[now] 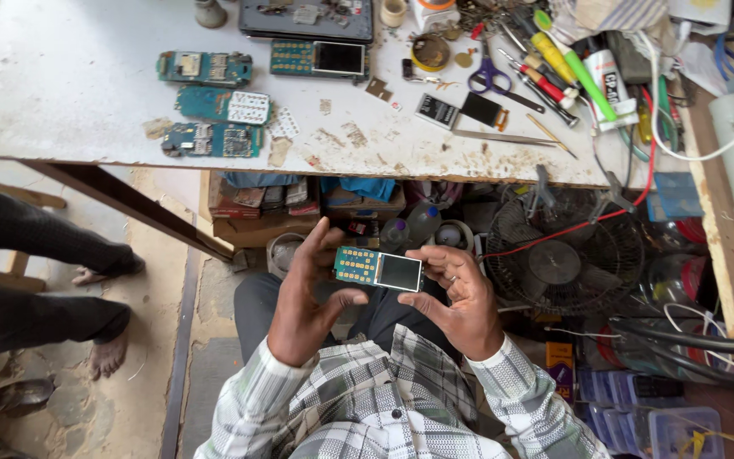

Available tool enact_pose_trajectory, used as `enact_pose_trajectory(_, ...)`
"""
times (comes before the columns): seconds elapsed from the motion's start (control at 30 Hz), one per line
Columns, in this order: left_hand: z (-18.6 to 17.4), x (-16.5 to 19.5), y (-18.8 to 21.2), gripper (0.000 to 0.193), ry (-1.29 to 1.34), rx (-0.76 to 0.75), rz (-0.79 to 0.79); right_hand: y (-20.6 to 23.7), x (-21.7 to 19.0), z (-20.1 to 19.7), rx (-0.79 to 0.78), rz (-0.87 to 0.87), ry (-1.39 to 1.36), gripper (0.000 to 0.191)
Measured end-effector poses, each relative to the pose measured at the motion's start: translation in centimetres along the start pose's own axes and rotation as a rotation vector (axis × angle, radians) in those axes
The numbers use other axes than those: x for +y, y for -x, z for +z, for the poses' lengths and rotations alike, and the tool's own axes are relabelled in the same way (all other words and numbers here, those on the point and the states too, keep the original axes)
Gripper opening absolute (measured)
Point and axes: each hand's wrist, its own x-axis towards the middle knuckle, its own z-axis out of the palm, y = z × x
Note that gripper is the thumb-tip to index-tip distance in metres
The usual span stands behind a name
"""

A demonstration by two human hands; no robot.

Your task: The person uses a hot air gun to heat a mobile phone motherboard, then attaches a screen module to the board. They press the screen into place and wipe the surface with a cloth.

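Checked grey-and-white shirt sleeves [401,408] lay closest to the camera, leading up to both hands raised over the person's lap. Between them sat a bare mobile phone circuit board with a teal keypad section and a small dark screen [379,269], held level below the counter's near edge. The left hand [306,302] had its fingers curled around the keypad end, thumb pressed under the board. The right hand [460,297] pinched the screen end between thumb and fingers, a ring showing on one finger.

Beyond the hands, under the counter, stood a black wire-guard fan [564,255] and stacked cardboard boxes [269,208]. Off to the left, another person's bare feet [108,340] rested on the floor.

Farther off, the worn white counter [78,93] carried three teal phone boards [214,106], another board with a dark screen [320,58], purple-handled scissors [489,76], metal tweezers [503,137] and a cluster of screwdrivers [558,72].
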Motion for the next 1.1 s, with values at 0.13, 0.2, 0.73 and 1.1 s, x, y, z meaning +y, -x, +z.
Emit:
enact_pose_trajectory(0.13, 0.7, -2.7, 0.9, 0.072, 0.412, 0.001, -0.163, -0.4, -0.1, 0.4, -0.033, 0.022, -0.046, 0.049)
enact_pose_trajectory(0.2, 0.8, -3.5, 1.2, 0.065, 0.485, 0.003, -0.156, -0.8, -0.3, 0.6, -0.045, 0.040, -0.065, 0.049)
enact_pose_trajectory(0.73, 0.9, -5.9, 0.7, 0.057, 0.654, -0.040, -0.131, -1.0, 1.0, -0.2, -0.125, 0.419, -0.811, 0.022)
enact_pose_trajectory(1.1, 3.4, -8.8, -2.1, 0.061, 1.302, -0.353, -0.292, 1.0, 2.0, 1.0, 0.028, 0.933, -1.262, 0.049)
